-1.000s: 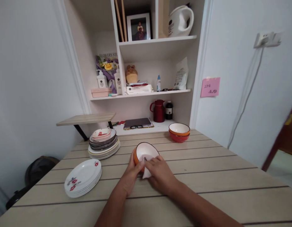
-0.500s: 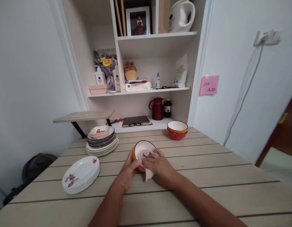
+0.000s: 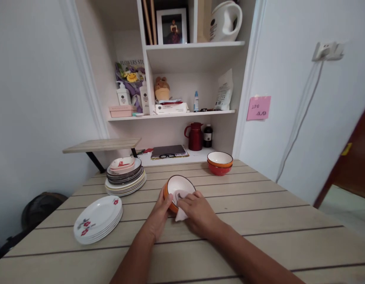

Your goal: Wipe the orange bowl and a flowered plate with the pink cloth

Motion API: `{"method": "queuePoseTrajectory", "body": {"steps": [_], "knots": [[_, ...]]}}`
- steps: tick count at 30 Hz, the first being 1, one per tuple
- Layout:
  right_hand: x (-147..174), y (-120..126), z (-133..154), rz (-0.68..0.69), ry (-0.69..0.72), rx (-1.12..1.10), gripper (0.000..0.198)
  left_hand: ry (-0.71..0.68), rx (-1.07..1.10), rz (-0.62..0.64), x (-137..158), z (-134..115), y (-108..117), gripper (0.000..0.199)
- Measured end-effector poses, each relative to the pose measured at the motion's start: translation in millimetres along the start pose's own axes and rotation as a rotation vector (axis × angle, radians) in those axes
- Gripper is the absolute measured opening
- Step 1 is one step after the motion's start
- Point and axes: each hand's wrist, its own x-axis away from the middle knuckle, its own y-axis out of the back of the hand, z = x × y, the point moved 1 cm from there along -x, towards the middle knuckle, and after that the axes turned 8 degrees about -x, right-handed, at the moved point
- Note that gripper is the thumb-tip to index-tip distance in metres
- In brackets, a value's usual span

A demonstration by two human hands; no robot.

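Note:
An orange bowl (image 3: 182,184) with a white inside and dark rim is tilted toward me above the middle of the table. My left hand (image 3: 161,209) grips its left side, thumb over the rim. Pressed into the bowl is a pale pink cloth (image 3: 181,215), held under the fingers of my right hand (image 3: 197,209). Part of the cloth is hidden beneath those fingers. Farther back to the right, another orange bowl (image 3: 220,158) sits nested in a red bowl (image 3: 220,170).
White floral plates (image 3: 99,215) lie stacked at the left of the slatted table (image 3: 259,221). Behind them rises a pile of dark-rimmed plates (image 3: 126,175) topped with small pink dishes (image 3: 122,162). A raised wooden shelf (image 3: 102,145), a laptop (image 3: 169,150) and a red jug (image 3: 195,137) stand at the back.
My right hand has moved the cloth slightly within the bowl, and its hanging corner has shifted left. My left thumb has moved up at the rim. The whole view has shifted slightly.

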Motion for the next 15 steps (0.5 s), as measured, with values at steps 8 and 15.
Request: {"method": "queuePoseTrajectory", "body": {"steps": [8,15], "knots": [[0.6,-4.2,4.1,-0.052,-0.040,-0.040,0.033,0.015,-0.010,-0.015,2.8,2.3,-2.4,0.092],[0.6,-6.1,-2.4,-0.102,0.092,-0.094,0.024,-0.028,0.009,-0.005,3.8,-2.8,-1.7,0.069]]}}
